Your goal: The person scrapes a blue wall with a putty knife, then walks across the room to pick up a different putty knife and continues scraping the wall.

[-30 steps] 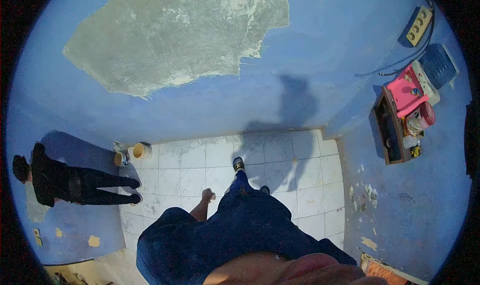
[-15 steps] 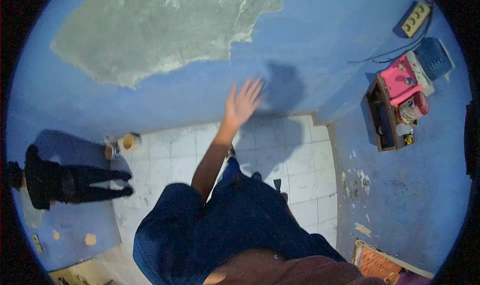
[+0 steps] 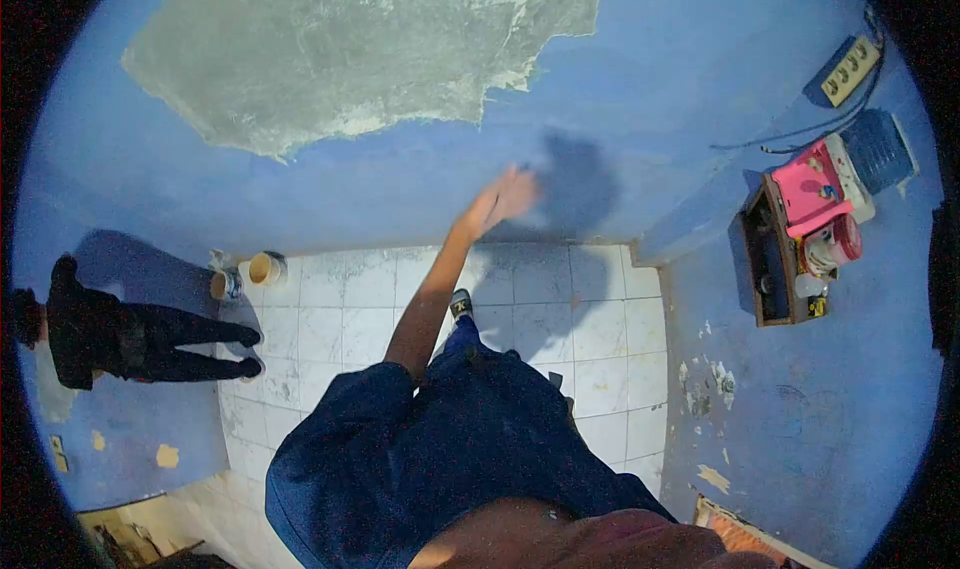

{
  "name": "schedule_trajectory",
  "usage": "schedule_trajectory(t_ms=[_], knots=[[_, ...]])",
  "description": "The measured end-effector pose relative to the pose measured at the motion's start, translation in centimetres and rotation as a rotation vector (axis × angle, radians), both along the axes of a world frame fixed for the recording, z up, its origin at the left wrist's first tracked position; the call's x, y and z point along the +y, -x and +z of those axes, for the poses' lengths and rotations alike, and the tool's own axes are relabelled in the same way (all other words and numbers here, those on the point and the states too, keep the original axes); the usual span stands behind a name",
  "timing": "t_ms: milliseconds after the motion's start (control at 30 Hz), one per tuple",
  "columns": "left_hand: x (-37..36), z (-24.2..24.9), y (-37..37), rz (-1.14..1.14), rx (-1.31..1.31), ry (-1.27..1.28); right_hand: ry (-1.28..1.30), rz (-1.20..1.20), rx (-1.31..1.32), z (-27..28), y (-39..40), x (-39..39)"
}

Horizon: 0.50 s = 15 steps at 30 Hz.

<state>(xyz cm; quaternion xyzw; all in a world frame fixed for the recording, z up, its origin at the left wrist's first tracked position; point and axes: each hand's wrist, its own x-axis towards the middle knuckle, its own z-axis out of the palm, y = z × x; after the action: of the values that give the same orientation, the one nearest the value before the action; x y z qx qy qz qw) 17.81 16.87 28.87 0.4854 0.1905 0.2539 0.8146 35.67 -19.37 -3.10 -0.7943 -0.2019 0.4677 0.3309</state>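
Observation:
My left hand (image 3: 503,201) reaches forward at the end of a bare forearm, in front of the blue wall (image 3: 400,184). It is blurred by motion and turned partly edge-on. The fingers look stretched out, with nothing visible in them. A dark shadow falls on the wall beside it. Above is a large grey bare patch (image 3: 370,54) with ragged edges, where the blue paint is gone. My right hand is hidden behind my dark blue shirt (image 3: 450,439). A small grey blade-like piece (image 3: 555,379) shows past the shirt's edge; what bears it is hidden.
Two buckets, one a beige bucket (image 3: 265,268), stand by the wall on the white tiled floor (image 3: 370,334). A person in black (image 3: 150,339) stands at left. A wooden shelf (image 3: 770,269) with a pink container (image 3: 808,189) and a power strip (image 3: 850,71) are at right.
My left hand has turned from a spread, palm-showing pose to a more edge-on one and shifted slightly right. The view has tilted a little, and my shoe shows more clearly.

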Motion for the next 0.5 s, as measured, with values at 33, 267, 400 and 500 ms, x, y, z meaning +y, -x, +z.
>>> schedule_trajectory(t_ms=[33, 267, 400, 500], knots=[[0.8, -8.4, 1.6, 0.052, 0.301, -0.079, -0.011, -0.011, 0.003, 0.1, 0.0, 0.1], [-16.1, -31.4, 25.3, 0.359, 0.997, 0.472, 0.049, -0.161, 0.047, -3.6, 0.8, -5.3], [-20.5, -30.5, 31.5, 0.304, 0.839, 0.554, 0.171, -0.237, 0.117, -6.7, 3.1, -11.3], [-21.3, -31.4, 31.1, 0.278, 1.244, 0.255, 0.184, -0.309, 0.178, -8.0, 4.2, -13.2]])
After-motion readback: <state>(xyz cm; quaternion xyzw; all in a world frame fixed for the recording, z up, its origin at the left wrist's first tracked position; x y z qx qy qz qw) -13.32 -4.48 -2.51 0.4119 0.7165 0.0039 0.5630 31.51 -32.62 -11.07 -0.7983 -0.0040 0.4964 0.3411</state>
